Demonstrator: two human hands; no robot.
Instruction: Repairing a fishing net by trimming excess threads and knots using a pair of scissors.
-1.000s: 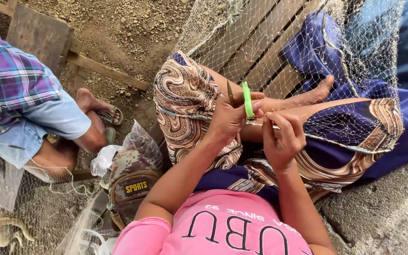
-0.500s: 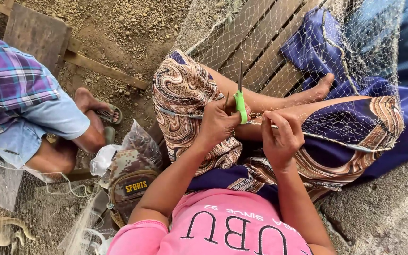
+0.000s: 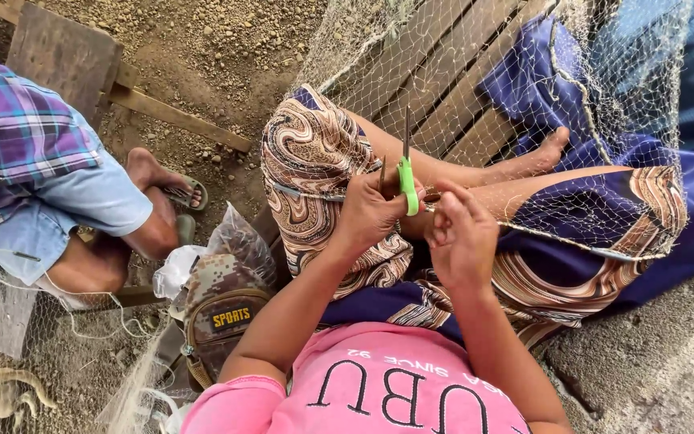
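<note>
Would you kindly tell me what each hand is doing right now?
Left hand: closed on green-handled scissors.
Right hand: fingers curled, pinching the net.

bare, gravelly dirt ground [image 3: 226,48] is stretching across the top left in soft daylight. a slatted wooden platform [image 3: 443,88] is lying beyond it, a weathered plank [image 3: 178,119] is angling over the dirt, and grey concrete [image 3: 652,362] is showing at lower right.

A single head-worn camera looks steeply down, close over the hands [image 3: 419,221] and lap, knees toward 12 o'clock.
</note>
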